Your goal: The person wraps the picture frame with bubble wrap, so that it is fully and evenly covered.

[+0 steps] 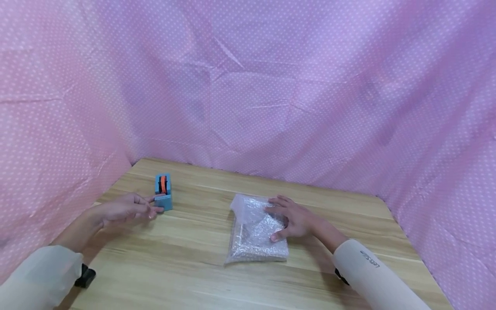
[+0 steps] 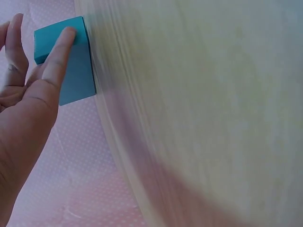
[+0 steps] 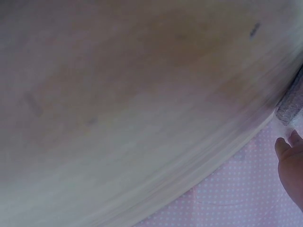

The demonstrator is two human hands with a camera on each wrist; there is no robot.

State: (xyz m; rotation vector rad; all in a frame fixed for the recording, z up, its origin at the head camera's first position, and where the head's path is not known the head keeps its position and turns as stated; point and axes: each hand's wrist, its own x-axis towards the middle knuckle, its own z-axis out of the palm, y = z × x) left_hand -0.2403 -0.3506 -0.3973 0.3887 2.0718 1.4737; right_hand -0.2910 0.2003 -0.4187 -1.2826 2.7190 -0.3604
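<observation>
On the left of the table stands a blue tape dispenser (image 1: 163,202) with an orange roll in it. My left hand (image 1: 125,209) is beside it, its fingertips touching the near end. In the left wrist view, one straight finger of the left hand (image 2: 35,94) lies against the teal side of the dispenser (image 2: 78,78). A flat package in bubble wrap (image 1: 253,234) lies near the table's middle. Spread over its right side, my right hand (image 1: 296,218) rests on the wrap. Only part of the right hand (image 3: 291,165) and a corner of the package (image 3: 291,106) show in the right wrist view.
The wood-grain table (image 1: 193,275) runs beneath both things. Pink dotted cloth (image 1: 248,107) hangs behind it and at both sides. A black strap (image 1: 85,276) is at the left wrist.
</observation>
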